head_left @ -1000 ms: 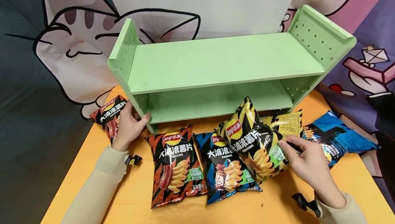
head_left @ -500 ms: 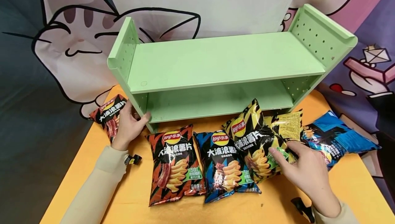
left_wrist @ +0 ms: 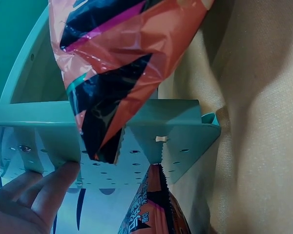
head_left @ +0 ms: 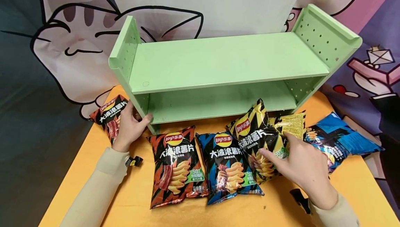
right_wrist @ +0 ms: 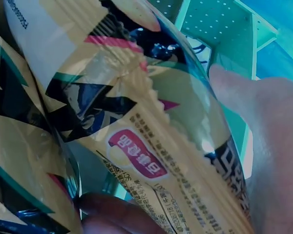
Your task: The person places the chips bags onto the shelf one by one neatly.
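At the left end of the green shelf [head_left: 218,60], my left hand [head_left: 129,128] holds the side panel, thumb on the front edge. In the left wrist view its fingers [left_wrist: 53,190] lie along the perforated panel. My right hand [head_left: 301,164] grips a yellow-and-black bag of potato chips [head_left: 254,140], thumb across the printed front. Other fingers reach round the bag's edge in the right wrist view, beside a second yellow chip bag [right_wrist: 19,136]. That second bag [head_left: 292,124] lies behind the first in the head view, partly hidden.
A red chip bag [head_left: 178,171] and a blue chip bag [head_left: 229,168] lie in front of the shelf on the orange table [head_left: 125,199]. Another red bag [head_left: 109,112] lies left of the shelf; another blue bag [head_left: 347,140] lies at the right. A cartoon cloth [head_left: 78,63] hangs behind.
My right hand has moved left and further round the yellow bag, its thumb now more across the front. The bag has shifted slightly right and settled lower. My left hand stays on the shelf.
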A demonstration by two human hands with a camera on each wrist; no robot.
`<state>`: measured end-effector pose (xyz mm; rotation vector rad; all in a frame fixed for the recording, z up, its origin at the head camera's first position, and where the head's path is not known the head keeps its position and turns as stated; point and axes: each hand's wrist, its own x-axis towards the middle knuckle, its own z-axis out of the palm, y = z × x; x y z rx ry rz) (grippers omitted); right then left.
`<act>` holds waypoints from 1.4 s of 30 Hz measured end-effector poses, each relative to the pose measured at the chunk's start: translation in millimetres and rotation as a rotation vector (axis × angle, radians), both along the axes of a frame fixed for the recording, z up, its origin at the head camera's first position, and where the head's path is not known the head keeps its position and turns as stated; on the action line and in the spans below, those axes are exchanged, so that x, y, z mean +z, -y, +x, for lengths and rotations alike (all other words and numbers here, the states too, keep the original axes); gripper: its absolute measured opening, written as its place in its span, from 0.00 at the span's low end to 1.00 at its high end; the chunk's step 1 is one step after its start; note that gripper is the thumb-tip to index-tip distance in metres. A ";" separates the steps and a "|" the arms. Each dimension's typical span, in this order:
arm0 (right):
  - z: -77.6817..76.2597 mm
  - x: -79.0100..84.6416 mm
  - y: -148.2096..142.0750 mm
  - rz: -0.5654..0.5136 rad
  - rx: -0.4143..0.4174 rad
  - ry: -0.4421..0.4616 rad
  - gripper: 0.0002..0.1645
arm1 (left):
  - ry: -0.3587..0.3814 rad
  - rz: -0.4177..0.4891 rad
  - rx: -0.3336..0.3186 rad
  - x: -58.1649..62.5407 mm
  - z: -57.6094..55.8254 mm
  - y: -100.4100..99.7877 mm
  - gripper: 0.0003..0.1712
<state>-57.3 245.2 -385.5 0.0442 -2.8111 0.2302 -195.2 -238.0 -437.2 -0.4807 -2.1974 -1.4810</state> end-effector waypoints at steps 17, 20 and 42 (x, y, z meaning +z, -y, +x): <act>-14.2 -1.0 8.0 0.099 0.034 0.041 0.63 | -0.029 0.018 -0.039 17.0 9.5 -8.5 0.37; -15.5 -1.1 7.4 0.060 0.048 0.055 0.59 | -0.025 0.030 -0.048 16.8 9.5 -9.1 0.36; -21.3 -26.8 -18.9 -0.002 0.389 -0.254 0.37 | -0.037 0.003 -0.008 28.1 19.0 -14.4 0.37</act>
